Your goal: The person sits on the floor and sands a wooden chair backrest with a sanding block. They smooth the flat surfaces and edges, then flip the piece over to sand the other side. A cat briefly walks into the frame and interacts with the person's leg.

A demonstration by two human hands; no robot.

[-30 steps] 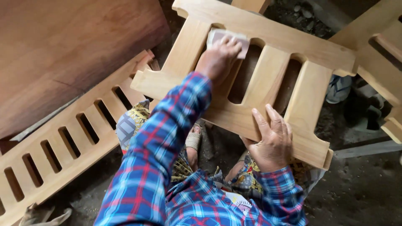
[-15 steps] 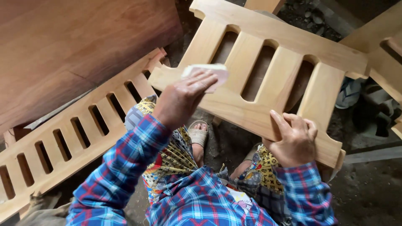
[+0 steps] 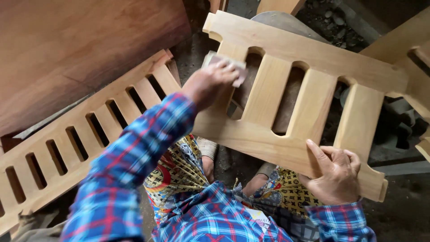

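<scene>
A pale, smooth wooden panel (image 3: pixel 309 85) with four rounded slots cut between flat slats lies tilted across the person's lap, its grain fine and its edges crisp. The left hand (image 3: pixel 208 83) presses a small folded pad of sandpaper (image 3: pixel 226 62), greyish-pink and flat, against the leftmost slat near the top rail; the fingers are spread flat over the pad, pinning it to the wood rather than closing around it. The right hand (image 3: pixel 333 172) clamps the lower rail near the panel's right end, thumb on the face and fingers wrapped tightly over the edge.

To the left a longer slatted rail (image 3: pixel 85 134) of the same light wood, with many narrow slots, leans on the ground, and behind it lies a broad reddish-brown board (image 3: pixel 80 49) with a smooth, slightly glossy face. More pale wood pieces (image 3: pixel 403 45) sit at the upper right. The floor (image 3: pixel 394 210) is dark, gritty dirt. Both sleeves are blue and red plaid; a yellow patterned cloth (image 3: pixel 179 170) covers the knees.

Half a second ago the sandpaper sat lower, at the bottom rail's left corner; it has since travelled up the slat. The right hand has slid further right along the lower rail.
</scene>
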